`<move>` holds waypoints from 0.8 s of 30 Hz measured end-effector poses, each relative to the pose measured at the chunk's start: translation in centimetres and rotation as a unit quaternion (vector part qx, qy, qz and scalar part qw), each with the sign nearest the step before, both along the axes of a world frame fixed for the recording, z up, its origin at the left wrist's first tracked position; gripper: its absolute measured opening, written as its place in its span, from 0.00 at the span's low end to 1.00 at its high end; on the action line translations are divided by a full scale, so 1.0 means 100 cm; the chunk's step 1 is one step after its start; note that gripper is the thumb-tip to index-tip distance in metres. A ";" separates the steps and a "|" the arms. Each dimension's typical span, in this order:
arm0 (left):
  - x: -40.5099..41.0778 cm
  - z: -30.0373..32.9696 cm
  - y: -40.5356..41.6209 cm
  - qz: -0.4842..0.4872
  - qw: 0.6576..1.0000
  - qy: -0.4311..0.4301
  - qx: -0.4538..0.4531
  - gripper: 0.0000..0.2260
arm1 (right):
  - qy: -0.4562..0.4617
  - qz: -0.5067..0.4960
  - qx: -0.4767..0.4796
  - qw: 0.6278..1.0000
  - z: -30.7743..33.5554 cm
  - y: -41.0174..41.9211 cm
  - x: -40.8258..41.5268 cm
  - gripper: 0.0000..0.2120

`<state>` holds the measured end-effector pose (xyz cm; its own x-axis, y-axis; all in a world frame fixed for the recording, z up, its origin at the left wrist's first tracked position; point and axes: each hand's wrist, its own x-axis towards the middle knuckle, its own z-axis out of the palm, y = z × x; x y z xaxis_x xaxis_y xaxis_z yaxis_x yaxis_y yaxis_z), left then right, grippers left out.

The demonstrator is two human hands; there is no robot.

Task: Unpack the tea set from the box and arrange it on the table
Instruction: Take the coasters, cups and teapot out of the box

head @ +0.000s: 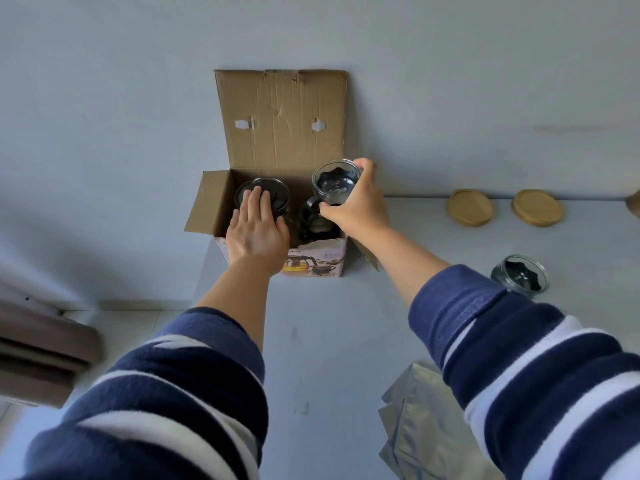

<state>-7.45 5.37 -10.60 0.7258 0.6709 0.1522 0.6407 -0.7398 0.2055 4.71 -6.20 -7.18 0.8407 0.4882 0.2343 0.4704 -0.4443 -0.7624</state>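
The cardboard box (277, 216) stands open at the far left corner of the grey table (329, 341), against the wall, with its back flap upright. The right hand (356, 206) is above the right side of the box and grips a glass cup (336, 183); the thumb is on the near side of the glass and the fingers curl around its far side, so the cup sits in front of the palm, tilted with its mouth toward the camera. Under this cup, inside the box, more dark glass pieces (317, 220) are visible. The left hand (258, 230) lies flat, fingers together, with the fingertips on a round dark lid (263, 194) in the left part of the box. To the right of the box, another glass cup (519, 276) stands on the table, and farther back, two wooden coasters (470, 207) lie near the wall. Nearer than the box, some grey packing paper (426, 427) lies on the table.
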 end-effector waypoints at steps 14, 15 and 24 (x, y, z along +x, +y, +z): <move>0.056 0.034 -0.100 -0.012 0.998 -0.057 0.007 0.25 | 0.074 -0.064 0.017 0.995 0.023 -0.139 0.035 0.36; 0.066 0.033 -0.119 -0.033 0.998 -0.060 0.004 0.25 | 0.074 -0.071 0.018 0.995 0.023 -0.153 0.040 0.36; 0.111 -0.029 -0.272 -0.126 0.977 0.116 -0.124 0.25 | 0.109 -0.137 -0.001 0.985 0.000 -0.290 0.095 0.37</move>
